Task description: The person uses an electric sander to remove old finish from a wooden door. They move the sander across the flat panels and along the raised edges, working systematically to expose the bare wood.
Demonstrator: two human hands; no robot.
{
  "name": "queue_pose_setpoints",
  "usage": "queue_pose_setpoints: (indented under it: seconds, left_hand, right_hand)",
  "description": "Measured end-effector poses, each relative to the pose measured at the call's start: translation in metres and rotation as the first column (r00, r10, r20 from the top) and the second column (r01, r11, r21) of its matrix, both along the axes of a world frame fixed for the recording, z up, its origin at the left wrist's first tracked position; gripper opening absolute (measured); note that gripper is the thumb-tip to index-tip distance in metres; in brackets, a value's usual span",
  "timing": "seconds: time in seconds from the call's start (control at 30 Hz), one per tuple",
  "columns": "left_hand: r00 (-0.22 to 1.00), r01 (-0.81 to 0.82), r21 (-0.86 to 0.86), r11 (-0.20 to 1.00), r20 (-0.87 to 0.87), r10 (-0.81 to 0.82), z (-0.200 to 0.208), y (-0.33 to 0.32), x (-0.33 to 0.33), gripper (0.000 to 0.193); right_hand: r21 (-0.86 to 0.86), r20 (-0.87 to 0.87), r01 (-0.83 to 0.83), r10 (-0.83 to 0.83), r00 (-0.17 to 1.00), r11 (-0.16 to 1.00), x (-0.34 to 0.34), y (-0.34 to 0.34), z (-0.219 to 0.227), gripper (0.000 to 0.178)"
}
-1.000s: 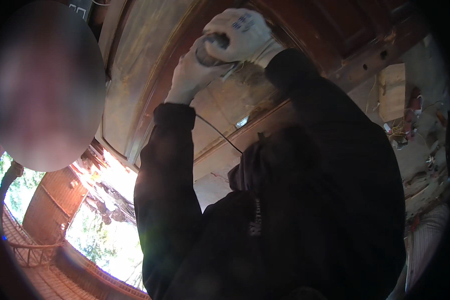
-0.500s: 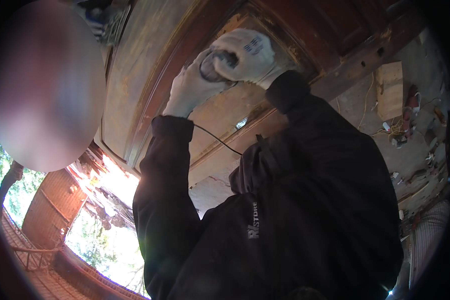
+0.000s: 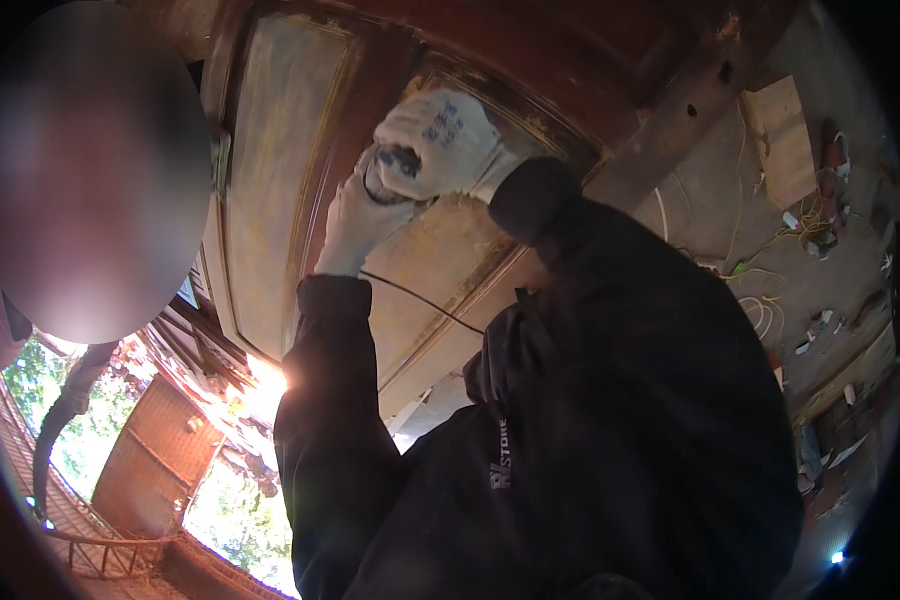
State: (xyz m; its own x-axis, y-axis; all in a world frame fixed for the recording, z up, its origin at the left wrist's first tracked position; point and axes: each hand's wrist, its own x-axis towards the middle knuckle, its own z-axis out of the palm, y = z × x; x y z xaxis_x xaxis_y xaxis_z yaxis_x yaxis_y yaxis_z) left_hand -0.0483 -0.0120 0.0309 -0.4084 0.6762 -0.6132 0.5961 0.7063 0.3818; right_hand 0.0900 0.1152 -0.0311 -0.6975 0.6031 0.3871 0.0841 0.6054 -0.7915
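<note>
Both my hands wear pale work gloves and are closed together round a dark corded power tool (image 3: 402, 160), most of which they hide. My right hand (image 3: 440, 140) wraps over its top; my left hand (image 3: 355, 228) grips the near left side. A black cord (image 3: 425, 292) runs from the tool toward my body. Under my hands lies a panelled wooden door (image 3: 450, 245), with pale, worn-looking panels and reddish-brown varnish left on the frame and mouldings. The tool's working face is hidden.
Dark red varnished wood (image 3: 610, 60) continues beyond my hands. On the floor to the right lie a cardboard-coloured board (image 3: 782, 140), loose cables (image 3: 765, 315) and scattered debris. An orange-brown woven panel (image 3: 155, 455) stands at lower left in bright daylight. A blurred patch hides the upper left.
My hands and the tool have moved left and slightly nearer over the door. The whole view has shifted too, showing more of the floor at the right. The grip looks the same.
</note>
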Motion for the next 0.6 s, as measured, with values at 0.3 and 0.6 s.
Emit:
queue_pose_setpoints:
  seconds: [0.3, 0.6]
  left_hand:
    - [0.997, 0.053, -0.016, 0.998, 0.065, -0.052, -0.004, -0.015, 0.02, 0.07]
    - [0.975, -0.087, 0.261, 0.962, 0.22, 0.028, -0.034, -0.004, -0.012, 0.058]
  right_hand:
    - [-0.072, 0.02, 0.018, -0.017, 1.0, 0.997, 0.025, -0.014, -0.003, 0.033]
    - [-0.018, 0.039, -0.058, 0.059, 0.998, 0.998, -0.005, 0.022, 0.0, 0.032]
